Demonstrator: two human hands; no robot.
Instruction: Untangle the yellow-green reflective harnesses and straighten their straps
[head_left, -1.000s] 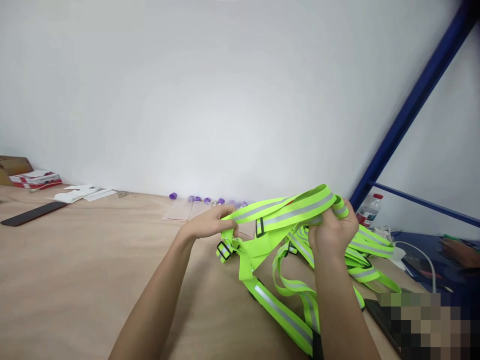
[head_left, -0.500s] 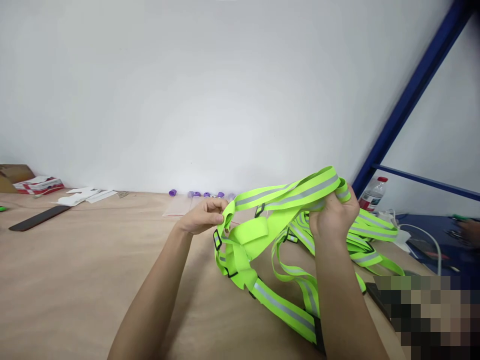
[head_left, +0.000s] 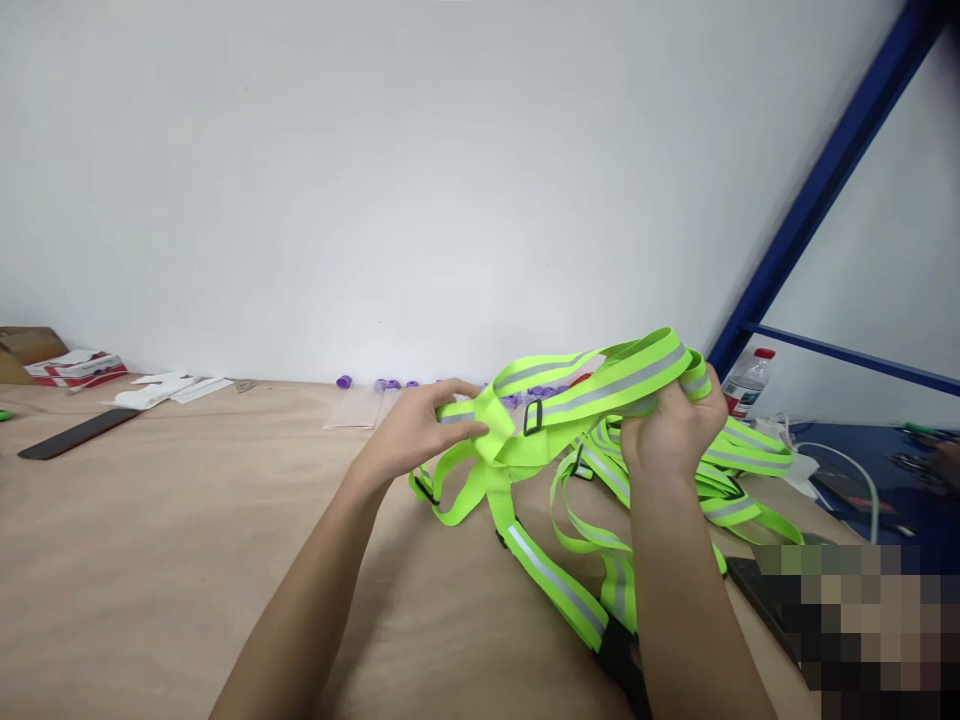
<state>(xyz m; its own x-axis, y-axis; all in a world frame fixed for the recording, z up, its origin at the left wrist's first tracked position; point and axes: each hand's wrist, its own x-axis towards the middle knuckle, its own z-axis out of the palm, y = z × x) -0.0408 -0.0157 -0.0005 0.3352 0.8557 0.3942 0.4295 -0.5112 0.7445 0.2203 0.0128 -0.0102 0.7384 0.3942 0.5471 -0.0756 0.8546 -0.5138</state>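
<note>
A neon-yellow reflective strap vest point(head_left: 555, 575) with grey stripes and black buckles hangs between my hands, just above the wooden table. My left hand point(head_left: 420, 425) has its thumb and fingers around a strap, beside a joint where several straps meet. My right hand point(head_left: 671, 425) is closed around folded loops, which arch up over the fingers. One black buckle point(head_left: 533, 418) shows on the strap between the hands. A black end piece point(head_left: 621, 665) hangs low, partly behind my right forearm. More neon straps point(head_left: 739, 455) lie piled on the table behind my right wrist.
Purple caps point(head_left: 343, 382) and a clear plastic bag point(head_left: 352, 412) lie along the wall. A dark flat strip point(head_left: 79, 435), white paper pieces point(head_left: 169, 388) and a box point(head_left: 75, 370) are at left. A red-capped bottle point(head_left: 750, 383) stands near the blue frame point(head_left: 817, 190).
My left hand has moved right along the vest to the strap joint, now gripping there. The joint has lifted and turned. My right hand has shifted slightly right, still holding the loops.
</note>
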